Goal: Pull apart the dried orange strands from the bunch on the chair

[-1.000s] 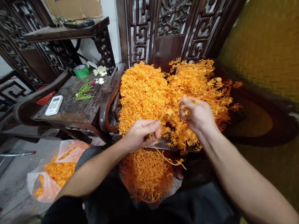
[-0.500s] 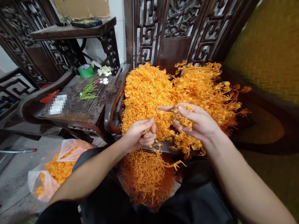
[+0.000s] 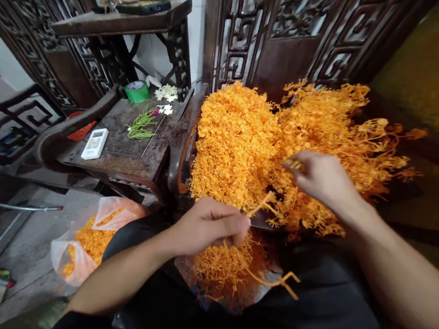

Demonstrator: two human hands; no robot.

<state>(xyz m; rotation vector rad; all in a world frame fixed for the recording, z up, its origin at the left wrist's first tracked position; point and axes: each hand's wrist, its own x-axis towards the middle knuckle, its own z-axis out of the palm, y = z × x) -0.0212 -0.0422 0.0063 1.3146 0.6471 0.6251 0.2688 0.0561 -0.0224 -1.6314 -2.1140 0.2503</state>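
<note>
Low in front of me, my left hand (image 3: 210,226) is closed on a thin orange branched stem (image 3: 262,205) that sticks out to the right from thumb and fingertips. Blurred by motion, my right hand (image 3: 320,177) hovers at the front of the orange pile, fingers curled, with small orange pieces (image 3: 295,165) showing between them. The pile has a dense heap of small orange artificial flowers (image 3: 233,142) on the left and looser branched orange sprays (image 3: 329,120) on the right. Beneath my left hand, a bag between my legs holds bare orange stems (image 3: 223,264).
Left on the floor stands a translucent plastic bag (image 3: 107,206) of orange pieces. On the dark wooden seat (image 3: 124,167) lie a white remote control (image 3: 94,144), green tape (image 3: 137,91), green stems (image 3: 142,124) and white flowers (image 3: 166,93). A carved armrest (image 3: 182,163) borders the pile.
My hands have moved apart; the right went right and turned back-up over the pile. The stem in my left hand now points right. The whole view has shifted slightly.
</note>
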